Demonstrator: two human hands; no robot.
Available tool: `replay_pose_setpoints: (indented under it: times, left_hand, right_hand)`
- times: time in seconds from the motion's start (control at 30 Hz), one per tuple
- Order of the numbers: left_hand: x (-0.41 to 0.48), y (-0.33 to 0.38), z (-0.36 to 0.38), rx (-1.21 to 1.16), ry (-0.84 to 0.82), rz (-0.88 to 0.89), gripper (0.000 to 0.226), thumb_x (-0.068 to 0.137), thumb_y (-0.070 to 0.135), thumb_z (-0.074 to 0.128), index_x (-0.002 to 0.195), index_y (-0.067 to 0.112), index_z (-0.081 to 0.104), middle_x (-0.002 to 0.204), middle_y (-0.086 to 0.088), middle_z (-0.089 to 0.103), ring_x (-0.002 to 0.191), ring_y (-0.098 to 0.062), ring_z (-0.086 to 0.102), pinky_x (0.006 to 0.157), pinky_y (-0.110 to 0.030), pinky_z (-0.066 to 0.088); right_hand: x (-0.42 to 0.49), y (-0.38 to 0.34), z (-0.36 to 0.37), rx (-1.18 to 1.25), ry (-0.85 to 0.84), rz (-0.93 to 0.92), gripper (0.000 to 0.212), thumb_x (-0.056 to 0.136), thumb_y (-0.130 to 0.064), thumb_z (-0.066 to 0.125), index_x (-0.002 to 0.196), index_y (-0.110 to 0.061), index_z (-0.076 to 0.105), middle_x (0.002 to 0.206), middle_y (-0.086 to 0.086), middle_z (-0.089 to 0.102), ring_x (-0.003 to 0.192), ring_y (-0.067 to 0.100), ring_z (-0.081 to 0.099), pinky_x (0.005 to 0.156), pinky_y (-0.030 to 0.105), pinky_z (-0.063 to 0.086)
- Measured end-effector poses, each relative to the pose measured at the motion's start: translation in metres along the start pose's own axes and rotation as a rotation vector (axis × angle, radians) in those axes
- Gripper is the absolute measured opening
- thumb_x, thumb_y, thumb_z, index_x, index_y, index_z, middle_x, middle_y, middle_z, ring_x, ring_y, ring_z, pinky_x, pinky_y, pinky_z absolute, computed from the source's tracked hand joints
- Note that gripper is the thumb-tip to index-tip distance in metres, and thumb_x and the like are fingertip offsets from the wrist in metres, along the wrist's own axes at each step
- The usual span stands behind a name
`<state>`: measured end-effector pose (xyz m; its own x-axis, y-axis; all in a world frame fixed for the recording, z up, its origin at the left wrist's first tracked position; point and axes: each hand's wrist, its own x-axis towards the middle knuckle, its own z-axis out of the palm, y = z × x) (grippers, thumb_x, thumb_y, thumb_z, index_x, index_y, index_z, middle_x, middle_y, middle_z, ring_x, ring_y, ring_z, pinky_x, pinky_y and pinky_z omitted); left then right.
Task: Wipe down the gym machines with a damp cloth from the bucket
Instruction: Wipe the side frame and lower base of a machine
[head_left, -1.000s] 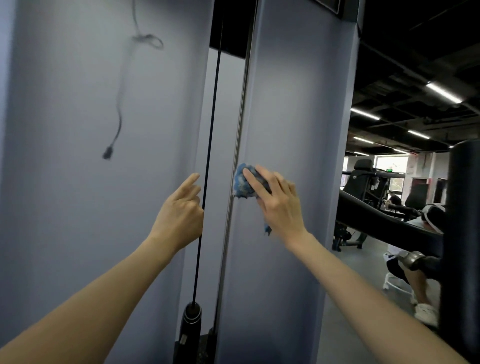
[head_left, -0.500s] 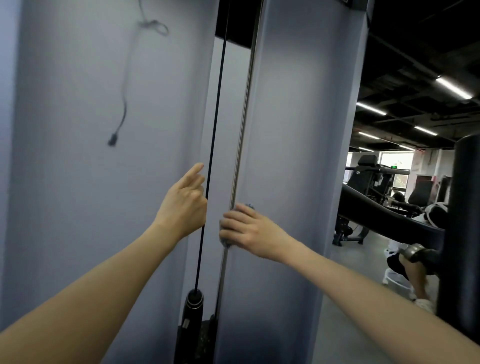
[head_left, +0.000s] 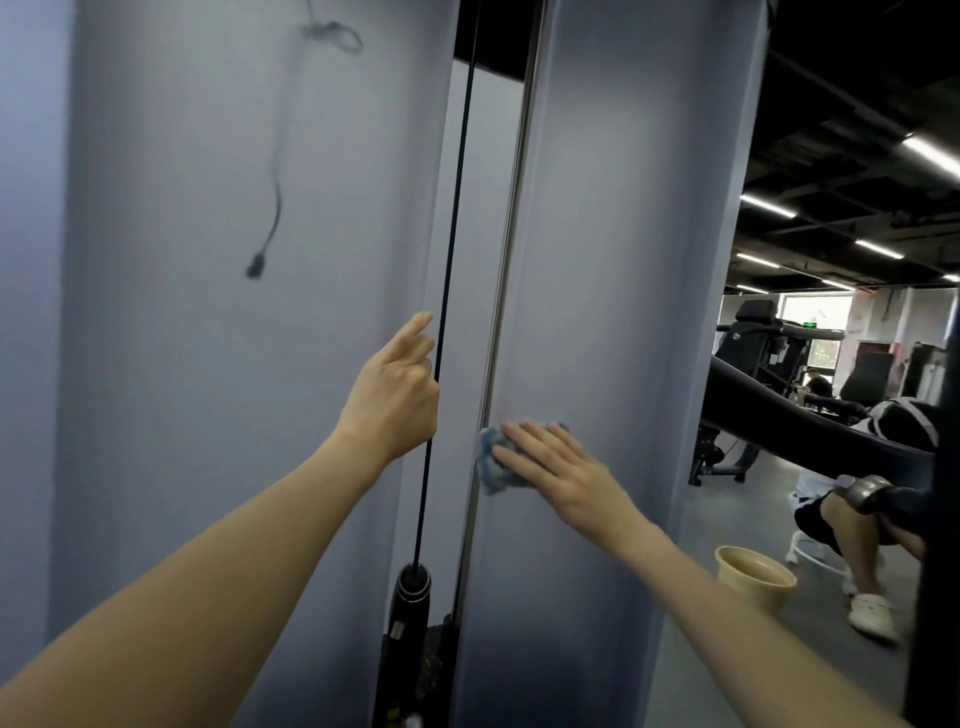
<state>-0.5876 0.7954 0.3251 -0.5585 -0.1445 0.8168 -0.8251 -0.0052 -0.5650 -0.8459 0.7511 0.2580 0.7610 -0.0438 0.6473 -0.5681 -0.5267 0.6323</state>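
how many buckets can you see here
1: a tan bucket on the floor right of the grey machine panel, beside a seated person. Others could be hidden behind the machine.

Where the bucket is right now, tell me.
In the head view the bucket stands on the floor at lower right, between the grey machine panel and a seated person's white shoe.

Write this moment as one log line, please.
step: wiping machine panel | right hand: flat, pressing blue cloth on it | left hand: at black cable, grip unclear | bucket: on floor, right
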Motion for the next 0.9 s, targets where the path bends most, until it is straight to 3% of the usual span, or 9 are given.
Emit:
replay_pose_setpoints:
  times: [0.07,0.2,0.27,0.37,0.57,0.63,0.77,0.83,0.9]
  left_hand:
    - [-0.001,0.0,0.001,0.004,0.005,0.006,0.045,0.07,0.002,0.026,0.041,0.007,0.06,0.044,-0.004,0.046,0.072,-0.027,0.055,0.111,-0.041,0.03]
    - [-0.003,-0.001,0.004,0.003,0.007,0.008,0.047,0.071,0.001,0.023,0.039,0.008,0.057,0.043,-0.004,0.044,0.071,-0.025,0.053,0.112,-0.041,0.029]
    - [-0.004,-0.001,0.006,0.011,0.005,0.004,0.046,0.07,0.001,0.024,0.039,0.008,0.057,0.043,-0.004,0.043,0.071,-0.025,0.052,0.114,-0.04,0.029]
    - [-0.004,0.002,0.006,0.017,0.014,-0.002,0.044,0.07,0.001,0.026,0.04,0.008,0.058,0.043,-0.005,0.043,0.071,-0.026,0.052,0.115,-0.04,0.024]
    - [-0.001,0.001,0.001,0.028,-0.047,-0.005,0.038,0.069,0.001,0.035,0.044,0.007,0.063,0.045,-0.006,0.048,0.072,-0.027,0.052,0.116,-0.04,0.023]
    - [-0.003,0.002,0.0,0.017,-0.056,0.01,0.034,0.068,0.0,0.039,0.043,0.007,0.061,0.044,-0.005,0.047,0.071,-0.026,0.052,0.116,-0.04,0.021]
    - [-0.003,0.0,-0.003,0.023,-0.066,0.011,0.039,0.07,0.002,0.034,0.042,0.007,0.06,0.043,-0.004,0.045,0.071,-0.026,0.051,0.118,-0.038,0.017]
    - [-0.002,0.001,-0.004,0.015,-0.061,0.007,0.04,0.069,0.002,0.032,0.041,0.006,0.06,0.042,-0.004,0.044,0.07,-0.026,0.051,0.118,-0.037,0.016]
    - [-0.002,0.002,-0.005,-0.001,-0.057,0.003,0.041,0.069,0.003,0.031,0.042,0.006,0.061,0.042,-0.005,0.045,0.07,-0.026,0.052,0.116,-0.038,0.02]
  right_hand:
    - [0.0,0.03,-0.011,0.031,0.018,0.072,0.05,0.101,-0.008,0.033,0.147,-0.027,0.029,0.149,0.007,0.038,0.14,0.021,0.031,0.118,0.035,0.021]
    - [0.023,0.071,-0.032,0.22,0.384,0.926,0.075,0.09,0.015,0.037,0.152,-0.022,0.017,0.159,0.002,0.017,0.147,0.017,0.01,0.119,0.032,0.02]
    - [0.042,0.071,-0.031,0.174,0.501,1.147,0.068,0.094,0.012,0.038,0.153,-0.014,0.015,0.161,0.006,0.011,0.148,0.02,0.005,0.121,0.043,0.014]
    - [0.056,0.034,-0.013,0.17,0.516,1.08,0.069,0.091,0.014,0.036,0.152,-0.012,0.014,0.16,0.005,0.011,0.147,0.018,0.005,0.122,0.043,0.005]
    - [0.004,-0.027,-0.004,0.135,0.075,0.405,0.08,0.078,0.011,0.026,0.152,-0.016,0.013,0.159,0.003,0.015,0.148,0.023,0.005,0.121,0.037,0.0]
    - [0.005,-0.003,-0.016,0.123,0.064,0.491,0.087,0.073,0.018,0.033,0.152,-0.015,0.019,0.158,0.003,0.016,0.148,0.02,0.005,0.121,0.035,0.001]
    - [0.038,0.017,-0.032,0.199,0.305,1.136,0.085,0.081,0.028,0.031,0.153,-0.014,0.015,0.161,0.002,0.011,0.148,0.02,0.003,0.12,0.049,0.007]
    - [0.045,-0.002,-0.024,0.2,0.306,1.142,0.084,0.084,0.025,0.033,0.154,-0.016,0.013,0.161,0.001,0.011,0.148,0.019,0.003,0.119,0.05,0.014]
    - [0.037,-0.037,-0.009,0.243,0.235,0.944,0.089,0.08,0.028,0.035,0.154,-0.018,0.017,0.161,0.002,0.013,0.148,0.019,0.003,0.117,0.053,0.019]
